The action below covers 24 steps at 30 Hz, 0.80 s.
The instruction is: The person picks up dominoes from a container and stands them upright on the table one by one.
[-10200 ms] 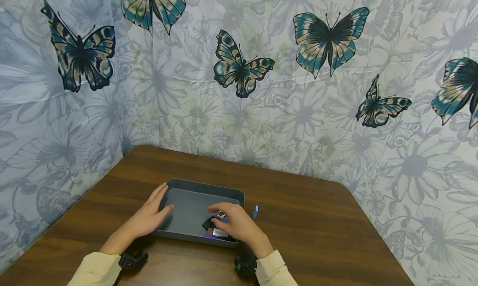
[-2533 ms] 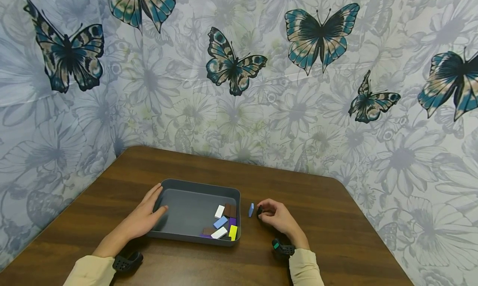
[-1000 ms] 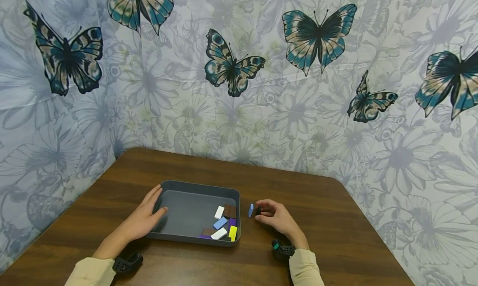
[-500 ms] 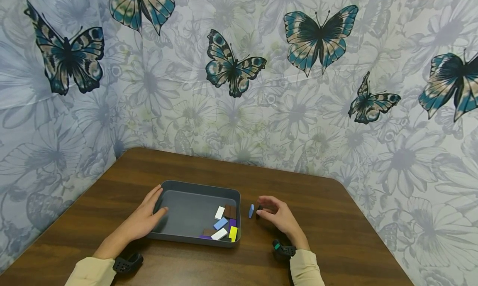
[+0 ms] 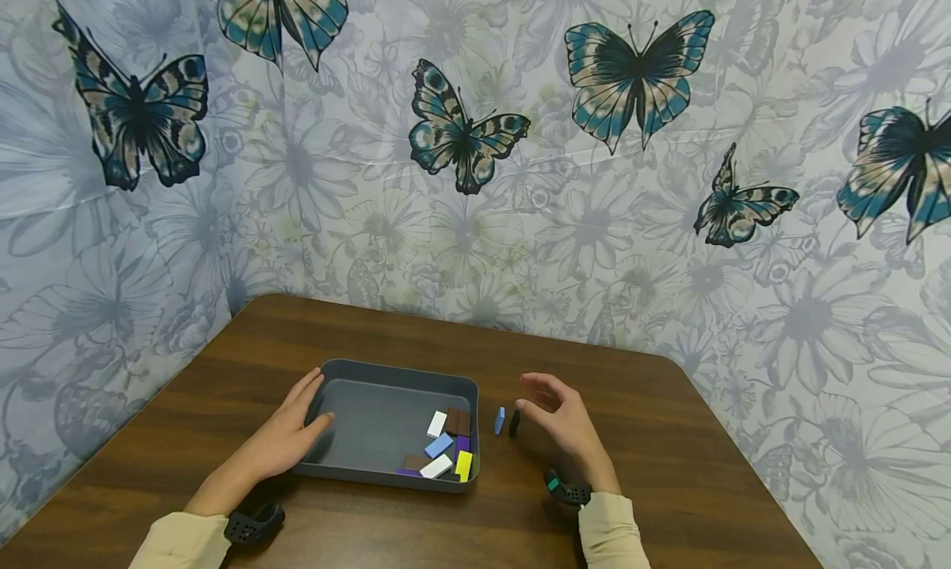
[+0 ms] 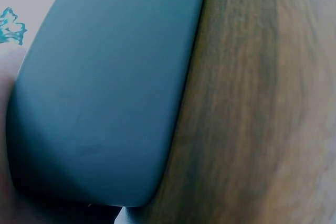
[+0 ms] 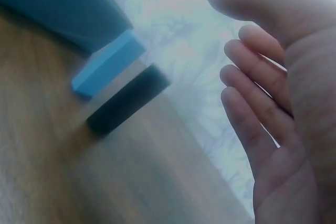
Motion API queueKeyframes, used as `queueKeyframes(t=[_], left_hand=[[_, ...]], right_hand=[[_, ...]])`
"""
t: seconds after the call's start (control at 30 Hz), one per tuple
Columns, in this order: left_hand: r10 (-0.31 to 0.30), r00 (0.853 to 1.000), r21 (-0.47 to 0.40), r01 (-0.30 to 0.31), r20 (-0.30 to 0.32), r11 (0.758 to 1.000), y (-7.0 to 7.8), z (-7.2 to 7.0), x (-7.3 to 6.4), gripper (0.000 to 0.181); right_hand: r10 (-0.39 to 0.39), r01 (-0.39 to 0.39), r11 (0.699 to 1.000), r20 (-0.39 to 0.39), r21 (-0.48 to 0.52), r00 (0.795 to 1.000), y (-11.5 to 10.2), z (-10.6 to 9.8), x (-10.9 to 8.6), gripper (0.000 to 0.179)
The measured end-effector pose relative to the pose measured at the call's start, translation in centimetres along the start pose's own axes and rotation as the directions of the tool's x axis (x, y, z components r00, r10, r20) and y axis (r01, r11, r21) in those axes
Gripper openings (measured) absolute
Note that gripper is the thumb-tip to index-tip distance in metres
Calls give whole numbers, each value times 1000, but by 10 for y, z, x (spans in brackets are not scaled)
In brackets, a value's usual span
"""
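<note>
Black, slim rectangular block (image 5: 515, 423) upright, right hand (image 5: 566, 420) near it and holding nothing

From my remote seat, the head view puts the block on the brown wood-grain table (image 5: 706, 486), just beside an upright light-blue rectangular block (image 5: 499, 421). Both are right of a shallow dark-grey tray (image 5: 364, 420) with rounded corners. The person's right hand has loosely bent fingers with nothing between them. The left hand (image 5: 286, 433) rests at the tray's left wall, fingers extended, grasping nothing I can make out. Loose coloured blocks (image 5: 438, 445) lie towards the tray's right end. I see room to move rightward, where the wood runs on to the slanting table edge; leftward, the light-blue block and tray wall crowd any approach.

My left wrist view is mostly the tray's smooth side and wood grain; only a sliver of hand shows, so I cannot read its fingers there.

Through the right wrist view, I see air between the fingertips and the black block. I judge it light, stiff, hard to damage, perhaps slightly slick, and easily tipped on its small foot. I would pinch it high, by the narrow edges, since the gap beside the light-blue block looks tight for a fingertip.
</note>
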State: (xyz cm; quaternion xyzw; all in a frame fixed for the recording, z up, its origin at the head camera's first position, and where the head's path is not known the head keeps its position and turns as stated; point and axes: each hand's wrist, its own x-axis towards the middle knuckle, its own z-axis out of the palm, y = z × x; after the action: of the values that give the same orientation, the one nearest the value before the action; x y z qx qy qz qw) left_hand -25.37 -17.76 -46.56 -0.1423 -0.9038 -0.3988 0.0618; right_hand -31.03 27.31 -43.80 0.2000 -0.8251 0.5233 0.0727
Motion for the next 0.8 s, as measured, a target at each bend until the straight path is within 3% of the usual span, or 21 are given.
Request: queueKeyframes(t=[0.5, 0.8], left_hand=[[-2, 1000, 7, 2, -1, 1000, 0, 1, 0, 77], [-7, 1000, 2, 7, 2, 1000, -2, 0, 1, 77]], right_hand=[[-87, 89, 995, 62, -38, 994, -22, 4, 6, 38], [-77, 86, 995, 142, -53, 987, -36, 8, 4, 38]])
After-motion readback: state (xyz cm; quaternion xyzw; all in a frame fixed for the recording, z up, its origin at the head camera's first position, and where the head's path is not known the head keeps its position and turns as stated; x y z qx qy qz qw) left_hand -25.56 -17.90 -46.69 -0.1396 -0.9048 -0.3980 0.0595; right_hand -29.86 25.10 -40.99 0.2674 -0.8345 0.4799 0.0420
